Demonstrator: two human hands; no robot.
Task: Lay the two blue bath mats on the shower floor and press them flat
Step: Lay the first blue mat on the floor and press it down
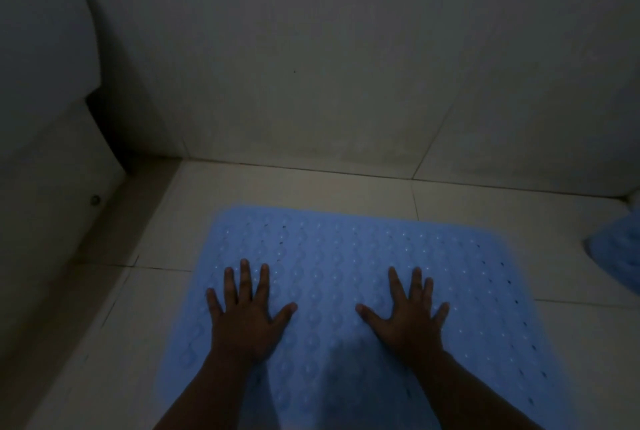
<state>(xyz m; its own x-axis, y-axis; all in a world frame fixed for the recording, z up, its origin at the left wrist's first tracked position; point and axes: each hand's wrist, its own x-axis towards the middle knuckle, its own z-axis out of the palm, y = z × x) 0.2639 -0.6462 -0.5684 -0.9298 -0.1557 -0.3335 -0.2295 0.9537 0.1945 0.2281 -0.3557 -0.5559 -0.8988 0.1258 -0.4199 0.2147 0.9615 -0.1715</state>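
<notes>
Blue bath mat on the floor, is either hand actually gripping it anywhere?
No. The left hand and right hand lie flat with fingers spread on the middle of the blue bath mat; nothing is held.

Mat (pixel 346 256): lies flat on the floor (pixel 311 187), filling the lower centre of the frame.
Left hand (pixel 247 311): rests spread on the mat, lower left of centre.
Right hand (pixel 407 313): rests spread on the mat, lower right of centre, apart from the left hand.
Second mat (pixel 614 249): at the right edge of the frame, apart from the first, mostly cut off.
Wall (pixel 311 65): behind the floor, across the upper frame.
Ledge (pixel 52 187): left of the mat, along the left side.
</notes>
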